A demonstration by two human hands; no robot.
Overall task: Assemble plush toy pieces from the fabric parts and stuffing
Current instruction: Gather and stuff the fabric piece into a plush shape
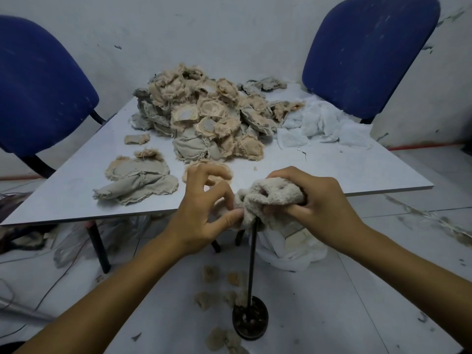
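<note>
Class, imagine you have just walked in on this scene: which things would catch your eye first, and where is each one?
First, the two hands at the table's near edge: the right hand grips a fluffy plush piece set over a black rod standing on the floor, while the left hand pinches its edge. Next, the big heap of frayed fabric pieces on the table, between two blue chairs.

2 blue chairs (43, 98) (365, 57) stand against a scuffed white wall (229, 34), one at each far side of the grey table (357, 172); thin wires (38, 297) trail across the floor at left
</note>
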